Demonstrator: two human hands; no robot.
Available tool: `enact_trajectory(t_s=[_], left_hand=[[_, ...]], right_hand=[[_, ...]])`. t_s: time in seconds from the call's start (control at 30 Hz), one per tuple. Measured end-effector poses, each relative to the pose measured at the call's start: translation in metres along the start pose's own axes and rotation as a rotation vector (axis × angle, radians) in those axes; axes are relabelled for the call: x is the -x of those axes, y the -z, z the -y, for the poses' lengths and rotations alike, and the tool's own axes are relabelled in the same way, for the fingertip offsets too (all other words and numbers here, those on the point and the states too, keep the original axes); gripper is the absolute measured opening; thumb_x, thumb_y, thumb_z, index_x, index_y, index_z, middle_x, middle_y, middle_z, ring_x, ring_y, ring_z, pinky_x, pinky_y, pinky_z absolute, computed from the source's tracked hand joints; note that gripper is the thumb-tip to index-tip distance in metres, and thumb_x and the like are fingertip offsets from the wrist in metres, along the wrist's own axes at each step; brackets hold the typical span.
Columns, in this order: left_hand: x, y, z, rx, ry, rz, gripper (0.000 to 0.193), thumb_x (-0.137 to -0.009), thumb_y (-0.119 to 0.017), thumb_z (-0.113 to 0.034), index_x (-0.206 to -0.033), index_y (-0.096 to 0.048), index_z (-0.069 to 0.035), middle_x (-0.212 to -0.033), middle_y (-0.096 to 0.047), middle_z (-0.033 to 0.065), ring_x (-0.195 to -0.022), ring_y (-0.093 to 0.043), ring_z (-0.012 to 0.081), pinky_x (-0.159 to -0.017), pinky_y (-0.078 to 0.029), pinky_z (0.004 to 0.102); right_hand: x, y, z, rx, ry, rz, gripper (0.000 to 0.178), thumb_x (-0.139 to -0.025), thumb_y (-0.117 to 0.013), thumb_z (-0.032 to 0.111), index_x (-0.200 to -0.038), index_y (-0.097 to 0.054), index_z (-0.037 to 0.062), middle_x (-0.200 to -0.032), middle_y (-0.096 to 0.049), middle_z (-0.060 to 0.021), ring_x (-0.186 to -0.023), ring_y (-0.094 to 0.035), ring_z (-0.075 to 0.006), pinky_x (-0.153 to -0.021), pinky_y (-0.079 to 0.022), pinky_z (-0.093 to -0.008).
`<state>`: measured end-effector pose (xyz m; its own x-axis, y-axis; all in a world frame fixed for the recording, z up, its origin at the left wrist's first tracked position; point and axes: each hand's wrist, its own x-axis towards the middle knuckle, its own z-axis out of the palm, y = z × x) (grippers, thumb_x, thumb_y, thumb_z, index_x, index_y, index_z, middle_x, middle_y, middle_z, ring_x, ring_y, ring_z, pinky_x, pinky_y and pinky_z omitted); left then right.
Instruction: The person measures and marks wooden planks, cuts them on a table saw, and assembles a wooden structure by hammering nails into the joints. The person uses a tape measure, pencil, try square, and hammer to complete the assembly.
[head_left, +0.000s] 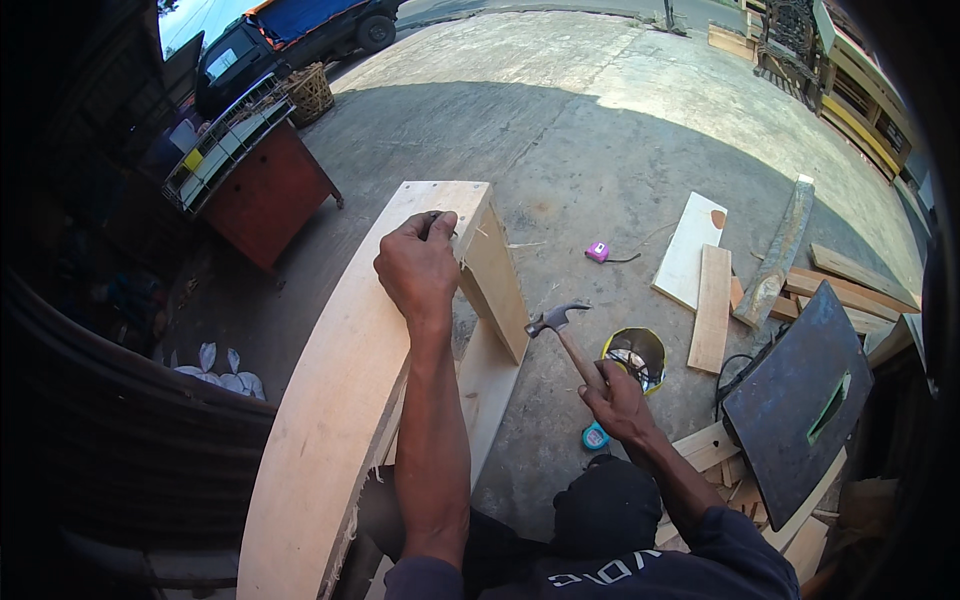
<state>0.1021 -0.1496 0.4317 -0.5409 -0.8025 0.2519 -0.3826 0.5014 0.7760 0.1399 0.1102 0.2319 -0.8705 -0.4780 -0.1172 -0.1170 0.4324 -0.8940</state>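
A pale wooden box-like frame stands in front of me, its long top board (330, 340) running from the lower left up to the middle. An end board (495, 280) joins it at the far end. My left hand (415, 265) rests on that far end with thumb and fingers pinched together. Something small and dark shows between them, too hidden to name. To the right of the frame, my right hand (622, 405) is wrapped around the wooden handle of a claw hammer (573, 345). The hammer's metal head is raised toward the end board, apart from it.
Behind my right hand stands a yellow-rimmed bucket (654, 372). A pink tape measure (597, 252) and a teal one (595, 436) lie on the concrete. Loose planks (712, 300) and a slotted dark metal plate (790, 410) are at right. A red cabinet (270, 200) stands far left.
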Motion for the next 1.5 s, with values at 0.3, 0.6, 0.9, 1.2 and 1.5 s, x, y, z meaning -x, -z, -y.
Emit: enact_trajectory(t_s=[0.3, 0.6, 0.9, 1.2, 1.5], left_hand=[[-0.001, -0.003, 0.009, -0.055, -0.100, -0.041, 0.021, -0.091, -0.080, -0.025, -0.107, -0.084, -0.011, -0.093, -0.080, 0.0160, -0.084, -0.077, 0.0326, -0.082, -0.057, 0.0424], [0.000, 0.000, 0.002, -0.010, -0.012, -0.011, 0.020, -0.093, -0.078, -0.024, -0.105, -0.084, -0.009, -0.091, -0.080, 0.0150, -0.084, -0.077, 0.0327, -0.083, -0.057, 0.0439], [-0.003, 0.001, 0.002, -0.073, 0.019, 0.024, 0.027, -0.090, -0.081, -0.026, -0.110, -0.083, -0.008, -0.096, -0.081, 0.0141, -0.086, -0.078, 0.0262, -0.087, -0.057, 0.0377], [-0.004, -0.003, 0.006, -0.083, -0.024, 0.031, 0.028, -0.089, -0.083, -0.027, -0.108, -0.083, -0.006, -0.095, -0.081, 0.0149, -0.087, -0.078, 0.0272, -0.086, -0.057, 0.0387], [0.025, 0.036, -0.001, -0.438, -0.180, 0.159, 0.080, -0.087, -0.084, -0.030, -0.151, -0.050, 0.004, -0.148, -0.057, 0.0276, -0.140, -0.054, 0.0403, -0.119, -0.038, 0.0544]], right_hand=[[-0.040, 0.080, 0.181, 0.605, 0.671, -0.416, 0.062, -0.092, -0.079, 0.022, -0.151, -0.058, 0.0249, -0.087, -0.070, -0.0048, -0.067, -0.068, -0.0189, -0.058, -0.055, -0.0363], [-0.072, 0.093, 0.226, 0.871, 0.649, -0.418, 0.056, -0.097, -0.073, 0.029, -0.151, -0.057, 0.0327, -0.084, -0.067, -0.0034, -0.063, -0.067, -0.0213, -0.053, -0.053, -0.0379], [-0.078, 0.098, 0.235, 0.941, 0.720, -0.375, 0.052, -0.099, -0.071, 0.028, -0.149, -0.059, 0.0281, -0.084, -0.068, -0.0049, -0.061, -0.066, -0.0210, -0.052, -0.053, -0.0375], [-0.077, 0.096, 0.231, 0.921, 0.718, -0.361, 0.046, -0.103, -0.062, 0.023, -0.149, -0.058, 0.0234, -0.085, -0.068, -0.0097, -0.061, -0.068, -0.0246, -0.049, -0.054, -0.0422], [-0.062, 0.112, 0.261, 0.824, 0.704, -0.354, 0.047, -0.102, -0.065, 0.024, -0.149, -0.058, 0.0193, -0.090, -0.072, -0.0127, -0.071, -0.071, -0.0263, -0.061, -0.055, -0.0472]])
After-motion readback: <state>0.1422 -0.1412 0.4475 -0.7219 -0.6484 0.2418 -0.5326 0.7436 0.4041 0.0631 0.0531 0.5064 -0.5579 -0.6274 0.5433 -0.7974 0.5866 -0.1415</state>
